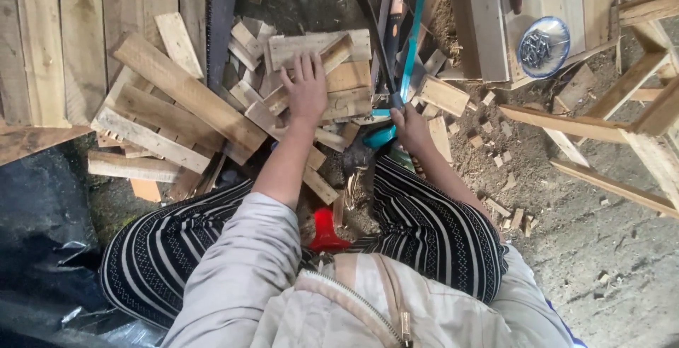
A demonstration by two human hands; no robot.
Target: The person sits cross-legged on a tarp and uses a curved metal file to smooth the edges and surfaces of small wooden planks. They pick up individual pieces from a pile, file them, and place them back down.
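Left hand (305,90): my arm reached forward, palm down, fingers spread flat.
Right hand (409,127): lower, my fingers curled closed in a grip.

Ahead of the knees, the heap of pale cut wooden offcuts (212,114) covers the ground from the left across to the middle, leaving no bare path there. The teal-framed bow saw (409,51) and dark curved blade (364,15) bar the centre. To the right, the bare wooden frame (608,129) and the blue dish of nails (543,45) crowd in; open sawdust-strewn floor (594,249) lies lower right.
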